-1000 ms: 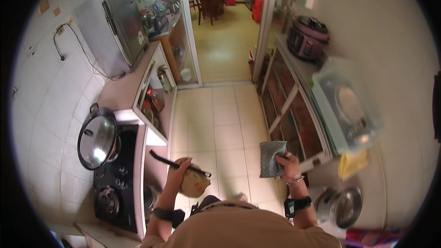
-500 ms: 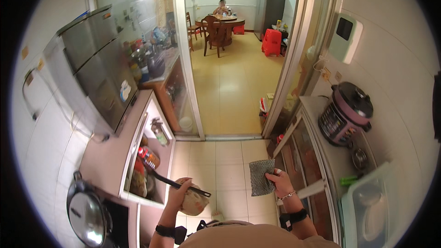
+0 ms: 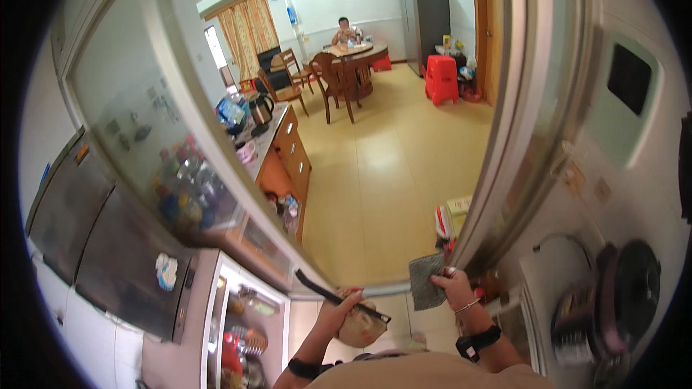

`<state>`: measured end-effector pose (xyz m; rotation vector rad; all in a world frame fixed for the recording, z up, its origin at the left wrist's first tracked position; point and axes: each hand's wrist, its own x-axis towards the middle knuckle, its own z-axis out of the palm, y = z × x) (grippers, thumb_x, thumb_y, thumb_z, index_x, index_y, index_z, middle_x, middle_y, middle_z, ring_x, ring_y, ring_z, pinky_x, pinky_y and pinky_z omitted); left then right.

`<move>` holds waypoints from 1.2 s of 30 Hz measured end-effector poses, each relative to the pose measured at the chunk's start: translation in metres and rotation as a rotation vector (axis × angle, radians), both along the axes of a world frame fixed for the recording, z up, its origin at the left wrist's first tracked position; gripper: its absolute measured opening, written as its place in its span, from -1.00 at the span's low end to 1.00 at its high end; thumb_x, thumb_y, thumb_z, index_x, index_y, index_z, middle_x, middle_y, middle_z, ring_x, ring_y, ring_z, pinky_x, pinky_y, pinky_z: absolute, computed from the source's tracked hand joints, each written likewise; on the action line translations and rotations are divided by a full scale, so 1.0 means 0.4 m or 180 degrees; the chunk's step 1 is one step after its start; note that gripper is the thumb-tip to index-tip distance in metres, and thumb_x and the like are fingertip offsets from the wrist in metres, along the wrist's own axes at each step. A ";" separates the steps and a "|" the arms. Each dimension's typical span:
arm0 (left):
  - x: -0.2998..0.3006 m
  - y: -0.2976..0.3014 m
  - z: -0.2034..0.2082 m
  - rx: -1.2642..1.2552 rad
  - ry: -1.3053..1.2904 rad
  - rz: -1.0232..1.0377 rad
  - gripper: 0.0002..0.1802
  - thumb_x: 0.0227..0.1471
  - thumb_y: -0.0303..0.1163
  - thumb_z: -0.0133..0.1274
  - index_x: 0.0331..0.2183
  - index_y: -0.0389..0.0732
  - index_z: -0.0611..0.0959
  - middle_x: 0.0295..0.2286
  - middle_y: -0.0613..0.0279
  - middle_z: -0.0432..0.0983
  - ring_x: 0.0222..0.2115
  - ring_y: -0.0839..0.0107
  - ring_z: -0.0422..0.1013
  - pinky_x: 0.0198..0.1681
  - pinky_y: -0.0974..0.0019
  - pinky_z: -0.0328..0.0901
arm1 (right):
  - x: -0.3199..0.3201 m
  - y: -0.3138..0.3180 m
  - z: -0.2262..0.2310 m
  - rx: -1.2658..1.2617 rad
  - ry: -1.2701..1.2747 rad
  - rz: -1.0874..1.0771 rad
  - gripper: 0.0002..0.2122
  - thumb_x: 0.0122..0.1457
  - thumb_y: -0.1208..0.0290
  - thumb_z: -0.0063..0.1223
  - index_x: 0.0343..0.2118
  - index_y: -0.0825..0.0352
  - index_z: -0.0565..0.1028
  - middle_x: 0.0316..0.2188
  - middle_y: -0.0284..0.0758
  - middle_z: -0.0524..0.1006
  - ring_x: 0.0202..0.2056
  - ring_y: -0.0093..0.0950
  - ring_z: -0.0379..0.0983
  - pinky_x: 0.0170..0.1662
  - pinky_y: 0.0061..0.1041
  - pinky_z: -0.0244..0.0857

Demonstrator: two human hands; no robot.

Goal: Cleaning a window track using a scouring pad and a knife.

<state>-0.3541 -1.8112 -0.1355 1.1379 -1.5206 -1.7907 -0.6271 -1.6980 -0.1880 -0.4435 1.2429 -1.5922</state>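
My left hand [image 3: 344,307] is closed round a long black handle [image 3: 317,286] that slants from upper left to lower right. Under that hand, held along with it, is a round beige object [image 3: 360,330] with brownish patches; its kind is unclear. Between the thumb and fingers of my right hand [image 3: 454,288] hangs a flat grey patterned cloth [image 3: 427,282], roughly rectangular. Both hands are in front of my body near the sliding-door threshold [image 3: 386,289], well apart from each other.
Glass sliding-door panels [image 3: 155,130] frame the opening. A white open cabinet [image 3: 285,317] stands at left, a dark multicooker [image 3: 613,302] at right. Beyond are a drawer cabinet [image 3: 292,151], red stacked stools [image 3: 441,79], wooden chairs [image 3: 333,86] and a person seated at a round table [image 3: 371,52].
I have moved forward toward the doorway, and the view has shifted; the fridge and cooker are nearer the picture's edges. Both hands keep their holds.
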 end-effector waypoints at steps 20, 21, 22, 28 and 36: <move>-1.167 -1.732 -0.060 0.0336 0.0281 -0.0584 -0.67 0.03 -0.34 0.06 -0.20 -0.37 0.53 -0.36 0.19 0.48 -0.33 0.48 0.40 -0.21 0.43 0.30 | -1.030 -1.466 -0.082 0.0059 -0.0550 -0.1692 -0.79 0.05 0.56 0.08 -0.26 0.55 0.46 -0.35 -0.26 0.54 -0.35 -0.53 0.46 -0.25 -0.56 0.33; -1.256 -1.792 -0.059 0.0312 0.0230 -0.0744 -0.66 0.03 -0.34 0.06 -0.19 -0.37 0.52 -0.36 0.19 0.47 -0.32 0.48 0.40 -0.20 0.43 0.30 | -1.090 -1.506 -0.078 0.0071 -0.0484 -0.1723 -0.79 0.05 0.56 0.07 -0.25 0.55 0.46 -0.35 -0.26 0.54 -0.35 -0.53 0.46 -0.25 -0.56 0.34; -1.340 -1.849 -0.058 0.0280 0.0177 -0.0895 -0.66 0.03 -0.34 0.06 -0.19 -0.37 0.52 -0.35 0.19 0.47 -0.32 0.48 0.39 -0.19 0.43 0.29 | -1.142 -1.542 -0.083 0.0079 -0.0514 -0.1855 -0.79 0.05 0.56 0.07 -0.25 0.55 0.46 -0.35 -0.26 0.54 -0.35 -0.53 0.46 -0.25 -0.56 0.34; -1.840 -2.120 -0.072 0.0196 0.0138 -0.1608 -0.67 0.05 -0.34 0.04 -0.18 -0.37 0.52 -0.37 0.21 0.47 -0.36 0.48 0.40 -0.23 0.46 0.30 | -1.526 -1.692 -0.177 0.0011 -0.0716 -0.2459 -0.79 0.04 0.56 0.07 -0.26 0.56 0.45 -0.35 -0.27 0.54 -0.33 -0.53 0.47 -0.22 -0.55 0.34; -2.473 -2.463 -0.058 0.0057 0.0369 -0.1824 -0.63 0.07 -0.30 0.00 -0.16 -0.38 0.49 -0.39 0.18 0.47 -0.35 0.46 0.40 -0.21 0.43 0.29 | -2.136 -1.951 -0.136 -0.0205 -0.0601 -0.2855 -0.80 0.08 0.58 0.02 -0.22 0.52 0.43 -0.33 -0.24 0.53 -0.33 -0.47 0.51 -0.20 -0.50 0.39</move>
